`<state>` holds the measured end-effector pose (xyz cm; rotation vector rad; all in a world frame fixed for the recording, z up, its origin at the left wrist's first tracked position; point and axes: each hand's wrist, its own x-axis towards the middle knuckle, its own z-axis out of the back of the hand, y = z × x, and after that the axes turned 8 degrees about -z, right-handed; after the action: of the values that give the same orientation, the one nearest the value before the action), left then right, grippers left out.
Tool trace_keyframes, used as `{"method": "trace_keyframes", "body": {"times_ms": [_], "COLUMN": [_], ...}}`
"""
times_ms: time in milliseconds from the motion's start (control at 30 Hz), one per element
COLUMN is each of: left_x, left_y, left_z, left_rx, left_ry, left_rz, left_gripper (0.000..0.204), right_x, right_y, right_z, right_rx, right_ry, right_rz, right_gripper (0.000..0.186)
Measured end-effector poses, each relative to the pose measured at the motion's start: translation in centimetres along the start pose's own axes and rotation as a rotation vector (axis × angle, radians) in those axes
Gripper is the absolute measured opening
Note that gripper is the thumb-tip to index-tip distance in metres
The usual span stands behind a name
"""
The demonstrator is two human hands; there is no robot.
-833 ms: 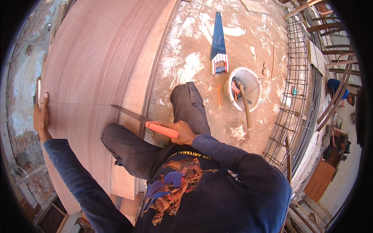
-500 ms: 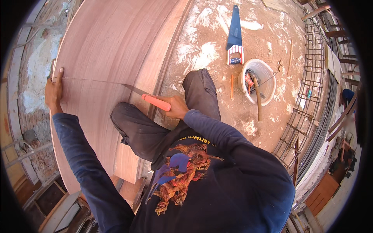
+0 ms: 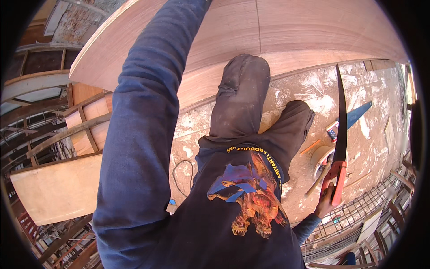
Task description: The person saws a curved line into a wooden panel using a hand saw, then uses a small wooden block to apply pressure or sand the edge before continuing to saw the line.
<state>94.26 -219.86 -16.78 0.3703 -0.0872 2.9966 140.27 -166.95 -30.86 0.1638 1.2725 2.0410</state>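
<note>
My right hand [image 3: 326, 202] grips the red-orange handle of a handsaw [image 3: 341, 121]. Its dark blade points upward in the view, lifted away from the wood, out over the floor at my right. A large reddish plywood sheet [image 3: 304, 29] lies across the far side, with a thin straight line running over it from the top edge. My left arm reaches up across this sheet and leaves the picture at the top, so the left hand is out of sight. My knees are bent close to the sheet's near side.
On the floor at right are a second handsaw [image 3: 356, 115] with a blue blade, an orange pencil-like stick [image 3: 310, 146] and a pale bucket [image 3: 317, 157], partly behind the held saw. A wooden tool handle [image 3: 315, 183] leans from it. Beyond lies a steel rebar cage [image 3: 354, 207].
The red-handled saw has come off the plywood and swung out to my right. My view has turned, and my left hand has passed out of the picture.
</note>
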Motion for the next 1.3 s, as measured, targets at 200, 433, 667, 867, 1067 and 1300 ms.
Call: {"method": "trace_keyframes", "body": {"times_ms": [200,433,667,867,1067,1300], "left_x": [-1.8,-2.3,-3.7,-4.5,-7.9,-8.8], "left_y": [-2.1,-4.1,-6.7,-7.7,-7.4,-7.0], "left_z": [-0.5,-1.8,-1.4,-1.5,0.7,1.7], "left_rx": [0.044,0.066,0.026,0.038,0.053,0.063], "left_ry": [-0.058,-0.097,-0.178,-0.268,-0.200,-0.265], "left_rz": [-0.096,0.131,0.100,0.122,0.120,0.060], "left_gripper": [0.081,0.100,0.094,0.093,0.082,0.089], "right_x": [12.5,15.5,23.6,21.6,15.8,15.5], "right_y": [-6.6,-5.8,8.9,28.0,42.1,47.2], "right_z": [-13.1,-18.7,-19.0,-24.0,-28.9,-36.4], "right_rx": [-0.797,-0.860,-0.480,-0.107,-0.213,-0.616], "right_ry": [-0.259,0.028,-0.061,0.056,0.029,0.432], "right_rz": [0.337,0.388,0.683,1.044,1.238,1.114], "right_gripper": [0.028,0.038,0.045,0.052,0.041,0.047]}}
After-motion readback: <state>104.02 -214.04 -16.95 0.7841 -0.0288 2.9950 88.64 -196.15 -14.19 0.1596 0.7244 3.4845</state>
